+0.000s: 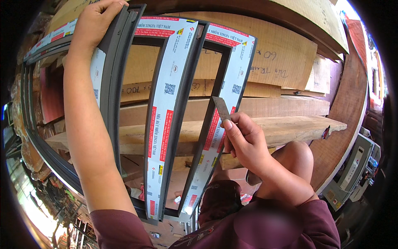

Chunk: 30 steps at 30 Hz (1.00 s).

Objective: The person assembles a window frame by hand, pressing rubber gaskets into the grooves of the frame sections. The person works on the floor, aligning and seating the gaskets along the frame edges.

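Note:
A dark aluminium window frame stands in front of me, its bars covered with white protective film with red bands. At the upper left, my left hand is closed over the top of a dark upright profile of this frame. My right hand pinches a short, flat, greyish metal strip between thumb and fingers. The strip points up and left, and its upper end overlaps the inner edge of the right-hand bar. Whether it touches that bar I cannot tell.
Behind the frame, wooden boards are stacked, and a long thick plank lies across at mid-height. A curved reddish-brown wood panel rises on the right. Beyond it stands a grey machine box. Clutter fills the lower left.

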Each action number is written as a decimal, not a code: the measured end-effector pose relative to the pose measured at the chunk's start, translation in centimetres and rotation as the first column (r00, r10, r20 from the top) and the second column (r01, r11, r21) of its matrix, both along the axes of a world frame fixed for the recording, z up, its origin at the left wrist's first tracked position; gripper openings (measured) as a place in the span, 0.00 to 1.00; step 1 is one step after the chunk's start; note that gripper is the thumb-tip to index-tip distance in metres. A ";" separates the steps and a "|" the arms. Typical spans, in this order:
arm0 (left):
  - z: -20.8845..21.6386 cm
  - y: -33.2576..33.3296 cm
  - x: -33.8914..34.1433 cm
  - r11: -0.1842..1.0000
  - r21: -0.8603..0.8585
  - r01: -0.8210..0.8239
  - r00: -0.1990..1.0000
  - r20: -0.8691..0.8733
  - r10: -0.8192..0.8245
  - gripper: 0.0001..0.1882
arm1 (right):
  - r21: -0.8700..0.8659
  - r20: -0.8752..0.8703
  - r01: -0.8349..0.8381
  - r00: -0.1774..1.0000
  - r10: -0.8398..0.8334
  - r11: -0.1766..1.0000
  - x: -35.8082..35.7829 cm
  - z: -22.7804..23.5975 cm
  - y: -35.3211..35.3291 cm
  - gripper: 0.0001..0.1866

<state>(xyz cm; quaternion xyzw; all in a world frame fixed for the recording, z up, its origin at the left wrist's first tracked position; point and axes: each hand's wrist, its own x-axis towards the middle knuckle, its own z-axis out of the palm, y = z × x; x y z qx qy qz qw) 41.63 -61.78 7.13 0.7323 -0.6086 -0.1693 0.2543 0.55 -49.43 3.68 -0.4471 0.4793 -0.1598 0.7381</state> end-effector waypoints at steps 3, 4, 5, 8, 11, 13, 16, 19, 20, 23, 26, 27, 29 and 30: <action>-0.2 -0.1 0.7 0.997 -0.067 0.040 0.997 0.063 -0.035 0.15 | 0.015 -0.007 -0.002 1.000 0.003 1.000 -0.1 0.2 -0.1 0.12; -0.3 -0.2 1.1 0.992 -0.108 0.069 0.993 0.098 -0.059 0.15 | 0.012 -0.006 -0.005 1.000 0.005 1.000 -0.1 0.2 -0.1 0.12; -0.3 -0.2 0.8 0.987 -0.159 0.038 0.998 0.051 -0.030 0.14 | 0.008 -0.007 -0.006 1.000 0.006 1.000 -0.2 0.2 -0.1 0.13; -0.1 0.1 -0.3 0.971 -0.237 -0.026 1.000 -0.004 0.026 0.12 | 0.011 -0.009 -0.003 1.000 0.003 1.000 -0.3 0.5 -0.3 0.13; 0.3 0.3 -1.2 0.973 -0.227 0.035 0.994 0.111 -0.010 0.10 | -0.011 0.025 0.012 1.000 -0.012 1.000 -0.3 -0.1 0.1 0.12; 0.3 0.3 -0.8 0.951 -0.274 0.141 0.981 0.169 -0.097 0.09 | -0.018 0.014 -0.012 1.000 0.012 1.000 -0.5 0.0 0.1 0.12; 0.3 0.3 -1.0 0.941 -0.301 0.157 0.976 0.190 -0.102 0.10 | -0.015 0.017 -0.024 1.000 0.025 1.000 -0.7 -0.3 0.1 0.12; 0.2 0.0 -0.7 0.964 -0.246 0.106 0.989 0.126 -0.076 0.11 | 0.004 0.025 0.002 1.000 -0.002 1.000 -0.9 -0.3 0.0 0.12; 0.2 0.1 -0.4 0.971 -0.220 0.098 0.991 0.109 -0.076 0.11 | 0.014 0.028 0.011 1.000 -0.011 1.000 -0.9 -0.2 0.0 0.12; 0.5 0.0 0.0 0.978 -0.179 0.108 0.990 0.110 -0.090 0.12 | 0.027 0.034 0.016 0.999 -0.017 1.000 -0.9 0.1 -0.1 0.13; 0.8 0.0 -0.1 0.965 -0.248 0.089 0.985 0.163 -0.049 0.14 | 0.054 0.044 0.028 0.999 -0.030 0.998 -1.1 -0.1 -0.1 0.12; 0.8 0.2 0.1 0.956 -0.293 0.021 0.990 0.141 0.022 0.15 | 0.055 0.037 0.029 0.999 -0.031 0.998 -1.2 -0.1 -0.2 0.12; 0.8 0.5 0.5 0.941 -0.331 -0.074 0.993 0.061 0.100 0.16 | 0.058 0.023 0.028 0.999 -0.030 0.998 -1.2 -0.1 -0.4 0.12; 0.7 0.6 0.8 0.940 -0.325 -0.100 0.994 0.007 0.108 0.15 | 0.058 0.020 0.025 0.999 -0.026 0.998 -1.2 0.0 -0.4 0.12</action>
